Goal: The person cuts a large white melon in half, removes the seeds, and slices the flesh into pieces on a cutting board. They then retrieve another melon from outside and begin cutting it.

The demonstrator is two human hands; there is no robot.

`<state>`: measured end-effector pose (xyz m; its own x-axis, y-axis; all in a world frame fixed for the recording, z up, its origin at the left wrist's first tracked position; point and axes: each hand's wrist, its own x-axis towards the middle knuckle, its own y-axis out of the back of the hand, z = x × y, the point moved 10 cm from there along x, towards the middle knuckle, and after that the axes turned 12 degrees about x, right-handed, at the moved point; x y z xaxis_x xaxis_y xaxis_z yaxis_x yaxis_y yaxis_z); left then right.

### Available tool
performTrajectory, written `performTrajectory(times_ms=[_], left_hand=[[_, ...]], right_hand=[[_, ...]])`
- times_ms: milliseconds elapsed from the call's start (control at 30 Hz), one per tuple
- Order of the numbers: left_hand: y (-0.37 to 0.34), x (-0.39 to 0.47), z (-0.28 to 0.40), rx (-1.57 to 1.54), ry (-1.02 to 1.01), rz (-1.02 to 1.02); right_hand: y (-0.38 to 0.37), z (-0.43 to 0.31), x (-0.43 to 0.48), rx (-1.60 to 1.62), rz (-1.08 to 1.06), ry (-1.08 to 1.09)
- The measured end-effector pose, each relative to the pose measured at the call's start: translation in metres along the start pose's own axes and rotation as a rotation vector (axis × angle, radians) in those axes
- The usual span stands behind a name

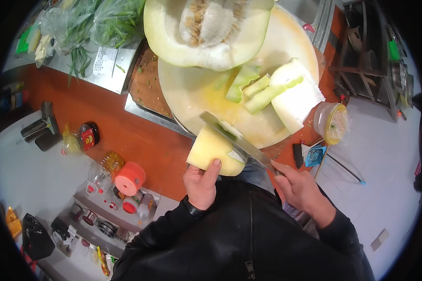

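My left hand point(202, 182) grips a pale yellow-green chunk of winter melon point(212, 151), thumb on its face, over the near edge of the round cutting board point(183, 95). In my right hand point(297, 186) is the handle of a kitchen knife point(244, 144); its long blade lies along the chunk's upper side, at a strip of white flesh. Pieces of cut rind point(244, 82) rest on the board. Beside them stands a white-fleshed melon piece point(295, 98) with a rind strip across it. A large cut melon point(211, 45) with seeds showing is at the far side.
Bagged green vegetables point(116, 24) and a printed paper slip point(104, 62) are on the metal counter at the left. A lidded plastic tub point(332, 123) stands right of the board. Several bottles and a red container point(130, 178) are at lower left; a shelf rack point(365, 52) is at upper right.
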<state>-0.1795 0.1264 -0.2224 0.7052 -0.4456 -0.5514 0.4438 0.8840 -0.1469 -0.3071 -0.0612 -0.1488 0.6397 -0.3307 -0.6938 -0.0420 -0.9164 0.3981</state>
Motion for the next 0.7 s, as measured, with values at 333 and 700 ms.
performTrajectory(times_ms=[333, 700], left_hand=[[-0.001, 0.001, -0.004, -0.244, 0.253, -0.117], [0.012, 0.052, 0.006, -0.009, 0.464, -0.415]], right_hand=[[-0.007, 0.045, 0.03, 0.267, 0.001, 0.129], [-0.001, 0.073, -0.015, 0.362, 0.199, 0.04]])
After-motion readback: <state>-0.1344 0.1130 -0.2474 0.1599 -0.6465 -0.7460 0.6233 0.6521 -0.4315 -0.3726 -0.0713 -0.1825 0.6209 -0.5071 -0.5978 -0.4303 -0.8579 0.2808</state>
